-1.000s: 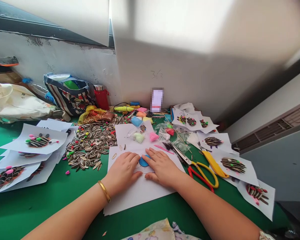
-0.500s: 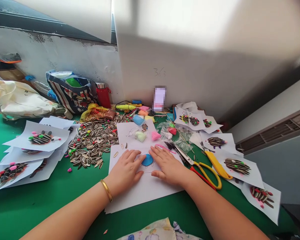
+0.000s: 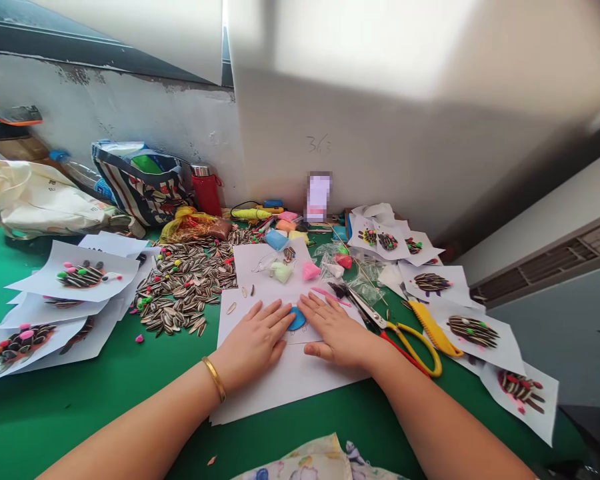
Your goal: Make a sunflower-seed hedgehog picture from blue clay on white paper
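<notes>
A flat blue clay disc lies on the white paper, over a drawn outline. My left hand rests palm down on the paper with its fingers extended; its fingertips touch or cover the left edge of the disc. On the disc's right side my right hand lies flat, fingers stretched out and thumb apart, close against the blue edge. Neither hand grips anything. Part of the disc is hidden under the fingers. A few loose seeds lie on the paper left of my left hand.
Sunflower seeds are heaped at the left. Yellow and red scissors and a yellow tool lie at the right. Seed-decorated sheets flank both sides. Clay pieces, a red bottle and a phone stand or lie behind.
My left fingers have shifted slightly right, over the upper left part of the blue disc, and now lie flatter. My right hand has barely moved.
</notes>
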The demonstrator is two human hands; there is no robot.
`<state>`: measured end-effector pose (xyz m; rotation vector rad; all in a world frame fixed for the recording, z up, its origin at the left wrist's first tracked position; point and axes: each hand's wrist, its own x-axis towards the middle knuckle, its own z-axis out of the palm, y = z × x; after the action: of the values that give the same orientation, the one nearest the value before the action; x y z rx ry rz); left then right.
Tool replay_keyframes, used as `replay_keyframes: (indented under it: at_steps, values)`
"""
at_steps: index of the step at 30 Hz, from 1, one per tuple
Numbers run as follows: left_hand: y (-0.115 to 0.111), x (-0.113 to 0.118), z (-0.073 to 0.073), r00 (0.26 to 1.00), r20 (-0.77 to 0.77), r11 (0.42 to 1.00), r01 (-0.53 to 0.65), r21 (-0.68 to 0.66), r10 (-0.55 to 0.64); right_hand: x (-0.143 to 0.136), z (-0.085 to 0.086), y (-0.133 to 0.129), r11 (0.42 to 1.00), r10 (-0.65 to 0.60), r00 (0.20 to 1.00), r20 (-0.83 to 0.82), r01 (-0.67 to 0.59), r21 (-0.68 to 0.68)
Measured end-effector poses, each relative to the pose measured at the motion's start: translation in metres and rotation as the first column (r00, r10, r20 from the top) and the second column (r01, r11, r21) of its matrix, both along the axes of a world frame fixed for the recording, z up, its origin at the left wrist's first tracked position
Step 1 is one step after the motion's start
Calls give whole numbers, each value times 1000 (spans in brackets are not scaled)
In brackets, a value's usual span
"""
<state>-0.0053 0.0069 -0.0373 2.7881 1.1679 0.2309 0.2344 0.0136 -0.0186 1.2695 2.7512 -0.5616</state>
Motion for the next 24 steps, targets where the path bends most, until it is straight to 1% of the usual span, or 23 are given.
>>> replay_keyframes:
  at_steps: [3, 6, 9, 11, 13, 14, 16, 19, 21, 24]
  values:
    - [0, -1, -2, 1000, 8, 1000, 1, 13, -1, 4, 5, -1, 1000, 16, 1000, 15, -16, -22]
    - [0, -1, -3, 1000, 17, 1000, -2, 10, 2, 8, 4, 0, 1000, 17, 1000, 16, -17, -13]
    - [-1, 0, -1, 1000, 22, 1000, -3, -9, 3, 9, -2, 3, 998, -4, 997, -75, 8, 55]
    - [-1, 0, 2, 1000, 25, 1000, -5, -27, 5, 7, -7, 5, 988, -61, 982, -177, 84, 130]
    - [-1, 1, 3, 999, 42, 999, -19, -41, 21, 2, -11, 8, 960, -145, 953, -265, 201, 196]
    - [-1, 1, 3, 998, 56, 999, -27, -45, 30, -2, -14, 9, 940, -193, 938, -287, 261, 221]
    - [0, 0, 3, 996, 80, 998, -39, -49, 43, -9, -17, 10, 901, -276, 920, -278, 349, 258]
    - [0, 0, 1, 995, 87, 998, -40, -57, 45, -17, -21, 12, 870, -342, 915, -214, 394, 296]
    - [0, -1, 0, 995, 91, 997, -41, -60, 46, -18, -22, 13, 861, -360, 914, -188, 403, 310]
    - [0, -2, -1, 994, 102, 997, -40, -61, 46, -17, -22, 14, 857, -368, 909, -195, 413, 310]
